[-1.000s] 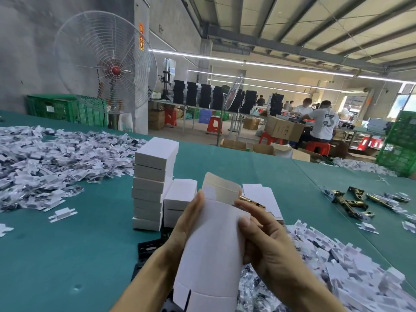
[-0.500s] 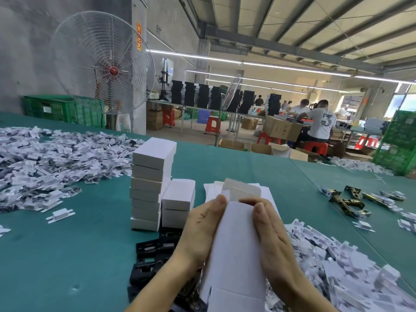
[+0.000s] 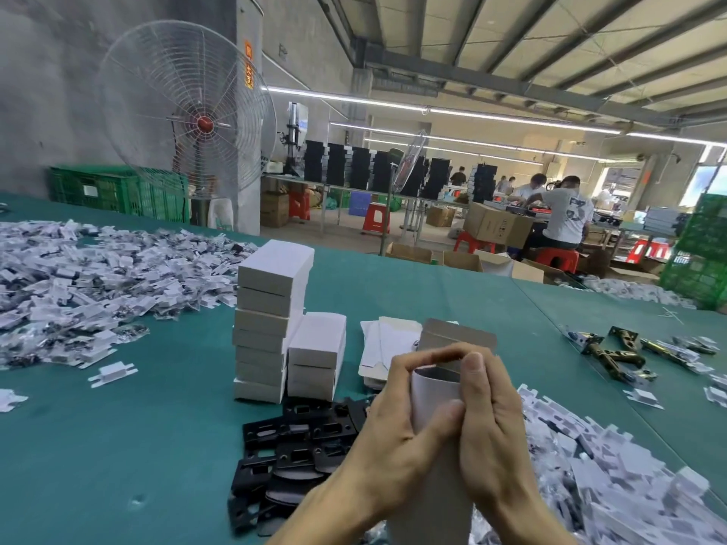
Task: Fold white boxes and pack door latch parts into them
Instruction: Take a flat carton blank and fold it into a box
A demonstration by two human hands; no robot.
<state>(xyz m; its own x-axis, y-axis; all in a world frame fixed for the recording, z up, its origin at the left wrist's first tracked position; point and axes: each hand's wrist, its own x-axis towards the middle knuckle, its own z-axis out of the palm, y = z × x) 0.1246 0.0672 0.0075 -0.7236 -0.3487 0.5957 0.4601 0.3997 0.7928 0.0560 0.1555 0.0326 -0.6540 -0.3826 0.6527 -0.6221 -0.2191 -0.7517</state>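
Both hands hold one white box (image 3: 434,393) upright above the near edge of the green worktop (image 3: 118,446), low in the middle of the view. The left hand (image 3: 393,438) wraps the box's left side, its grip curled round the card with the thumb pressed across the front. The right hand (image 3: 493,434) wraps the right side, its grip also curled on the box, the fingertips bent over the top edge. The fingers of both hands meet at the box's open top, where the flap (image 3: 456,336) stands up behind them.

Just beyond the hands lie flat box blanks (image 3: 387,342). To their left stands a tall stack (image 3: 271,320) of closed white boxes, with a short stack (image 3: 318,356) touching its right side. Black plates (image 3: 307,438) lie heaped in front of the stacks, beside the left wrist. A pile of bagged parts (image 3: 613,485) covers the worktop at the right, near the right forearm, and a wider pile (image 3: 98,277) spreads at far left. Brass latches (image 3: 623,352) lie well apart at the right. A fan (image 3: 185,112) stands behind the worktop.
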